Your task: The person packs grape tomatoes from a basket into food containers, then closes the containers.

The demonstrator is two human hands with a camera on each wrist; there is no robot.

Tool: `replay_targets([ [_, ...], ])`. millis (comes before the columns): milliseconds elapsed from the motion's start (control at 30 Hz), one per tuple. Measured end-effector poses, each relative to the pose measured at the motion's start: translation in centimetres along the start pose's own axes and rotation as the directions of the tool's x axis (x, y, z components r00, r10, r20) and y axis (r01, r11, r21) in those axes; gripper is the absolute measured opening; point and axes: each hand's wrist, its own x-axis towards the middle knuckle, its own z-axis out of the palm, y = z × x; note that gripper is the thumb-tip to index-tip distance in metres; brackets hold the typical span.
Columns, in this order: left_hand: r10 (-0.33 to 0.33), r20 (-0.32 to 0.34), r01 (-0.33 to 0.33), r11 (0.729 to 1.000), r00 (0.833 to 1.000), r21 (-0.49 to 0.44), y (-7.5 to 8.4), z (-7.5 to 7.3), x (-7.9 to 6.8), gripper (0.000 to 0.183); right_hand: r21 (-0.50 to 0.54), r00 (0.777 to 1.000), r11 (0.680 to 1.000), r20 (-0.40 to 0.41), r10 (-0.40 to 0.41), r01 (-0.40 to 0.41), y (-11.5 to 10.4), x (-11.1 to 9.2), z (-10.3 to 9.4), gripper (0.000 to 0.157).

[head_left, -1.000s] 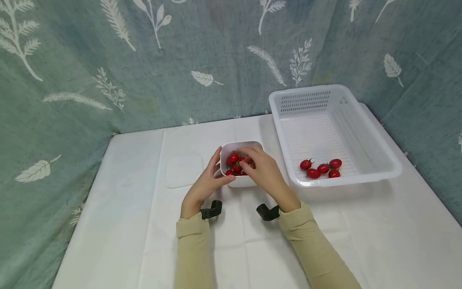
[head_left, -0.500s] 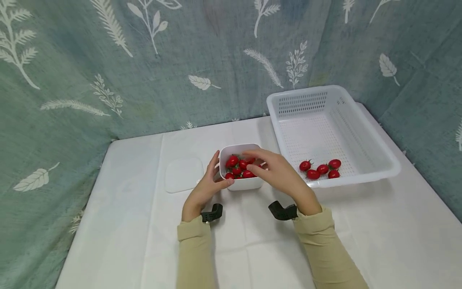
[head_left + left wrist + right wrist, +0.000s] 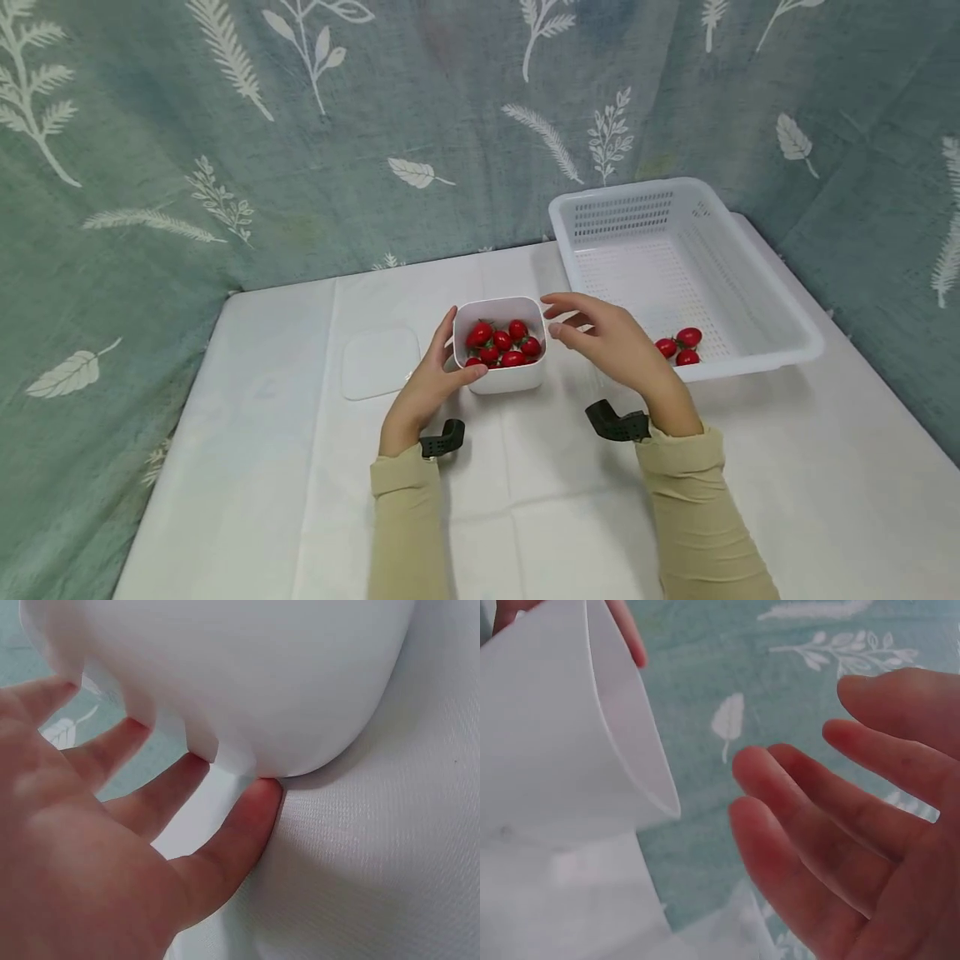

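Observation:
Several red cherry tomatoes [image 3: 501, 340] with green stems lie in a small white square container [image 3: 510, 381]. My left hand [image 3: 427, 379] rests against its left side, thumb by the near rim. Close up in the left wrist view, my extended fingertips [image 3: 259, 802] touch the outer wall of the white container [image 3: 247, 682]. My right hand [image 3: 615, 342] hovers just right of the container, fingers loosely bent and holding nothing. In the right wrist view, a gap separates the right hand [image 3: 855, 840] from the container [image 3: 540, 735].
A white perforated basket [image 3: 772, 287] stands at the right with several cherry tomatoes [image 3: 687, 337] in its near corner, partly hidden behind my right hand. Left of the container lies a flat translucent lid [image 3: 380, 363]. A patterned green curtain [image 3: 315, 208] hangs behind the white table [image 3: 285, 483].
My right hand has drawn away from inside the container toward the right, uncovering the tomatoes there. It now hides some tomatoes in the basket. My left hand has stayed at the container.

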Motion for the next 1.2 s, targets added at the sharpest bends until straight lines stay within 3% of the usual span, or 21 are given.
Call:
replay_targets([
  [300, 0.022, 0.006, -0.022, 1.0, 1.0, -0.01, 0.0, 0.0, 0.4, 0.09, 0.053, 0.995, 0.997, -0.078, 0.065, -0.061, 1.8, -1.1, -1.6, 0.035],
  [533, 0.01, 0.011, -0.01, 1.0, 1.0, -0.012, 0.0, 0.0, 0.3, 0.09, 0.02, 0.988, 0.989, -0.046, 0.149, -0.148, 3.4, -2.1, -2.9, 0.038],
  [667, 0.006, 0.005, -0.006, 1.0, 1.0, -0.011, -0.2, 0.0, 0.1, 0.088, 0.003, 0.983, 0.983, 0.0, 0.182, -0.182, 4.4, -2.3, -3.8, 0.03],
  [867, 0.017, 0.005, -0.017, 1.0, 1.0, -0.014, -0.1, 0.0, 0.0, 0.086, -0.118, 0.981, 0.984, 0.123, 0.151, -0.137, 5.4, -2.1, -5.0, 0.028],
  [1033, -0.014, 0.018, 0.014, 0.999, 1.0, -0.034, 0.7, 0.0, -0.4, 0.087, -0.257, 0.977, 0.959, 0.145, 0.156, -0.115, 6.0, -1.8, -5.5, 0.032],
  [1200, 0.0, 0.034, 0.002, 0.999, 0.999, -0.052, 1.9, 0.2, -1.0, 0.09, -0.311, 0.968, 0.942, 0.171, 0.185, -0.125, 6.6, -1.4, -5.8, 0.034],
])
